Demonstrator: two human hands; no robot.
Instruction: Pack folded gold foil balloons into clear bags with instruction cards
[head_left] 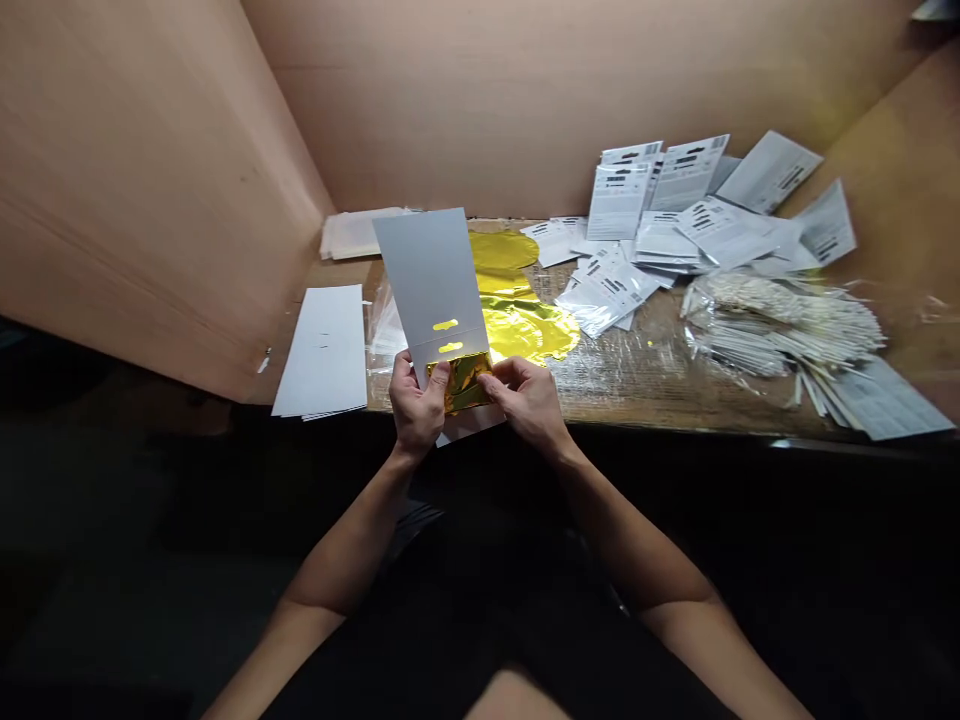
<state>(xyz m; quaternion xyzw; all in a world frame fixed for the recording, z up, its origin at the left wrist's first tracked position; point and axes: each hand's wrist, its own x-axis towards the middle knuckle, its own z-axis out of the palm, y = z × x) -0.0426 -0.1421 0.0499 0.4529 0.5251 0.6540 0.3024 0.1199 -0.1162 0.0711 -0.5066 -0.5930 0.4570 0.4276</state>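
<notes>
I hold a tall grey card upright over the table's front edge. It has two slots through which gold shows. A folded piece of gold foil lies against the card's lower part. My left hand grips the card's lower left with the thumb pressed on the foil. On the right side, my right hand pinches the foil and the card's edge. More gold foil pieces lie flat on the table just behind the card.
A stack of blank grey cards lies at the left on the wooden table. Printed white packets are heaped at the back right, with a bundle of white sticks in clear wrap in front. Brown board walls enclose the table.
</notes>
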